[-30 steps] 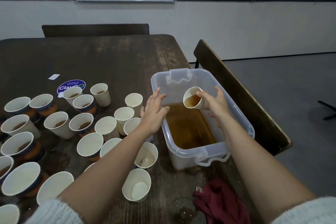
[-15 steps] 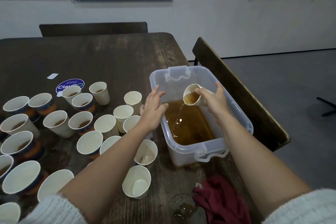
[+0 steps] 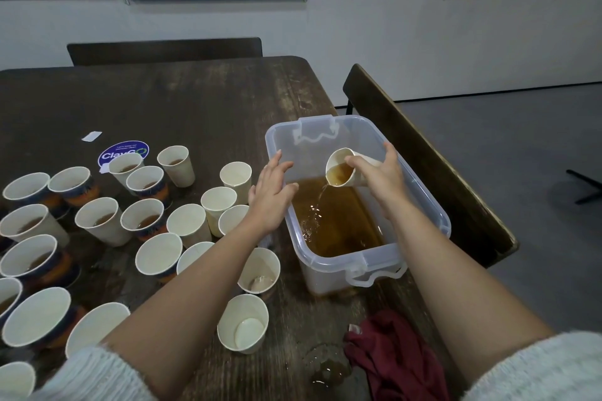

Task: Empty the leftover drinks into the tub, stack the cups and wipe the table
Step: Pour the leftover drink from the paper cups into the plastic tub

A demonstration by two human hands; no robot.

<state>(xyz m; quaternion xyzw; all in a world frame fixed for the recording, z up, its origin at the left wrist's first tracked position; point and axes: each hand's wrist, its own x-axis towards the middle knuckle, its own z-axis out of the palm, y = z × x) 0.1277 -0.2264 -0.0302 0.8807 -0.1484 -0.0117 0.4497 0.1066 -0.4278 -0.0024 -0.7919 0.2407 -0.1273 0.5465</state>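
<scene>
Fingers (image 3: 360, 160) of the right hand (image 3: 382, 176) grip a white paper cup (image 3: 342, 171) tipped over the clear plastic tub (image 3: 436, 221), a thin amber stream falling into brown liquid. The left hand (image 3: 270, 195) hovers at the tub's left rim, fingers spread and relaxed. The forearm hides several table cups.

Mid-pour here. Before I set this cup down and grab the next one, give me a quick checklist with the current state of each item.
1. Stream landing inside the tub: ok, it falls into the brown liquid.
2. Tilted cup drained: not ok, liquid is running out.
3. Right hand grip on the cup: ok, fingers wrapped round it.
4. Left hand free for the next cup: ok, open at the tub's rim, holding nothing.
5. Tub headroom: ok, level sits well below the rim.
6. Table dry: not ok, puddle beside the red cloth.
</scene>
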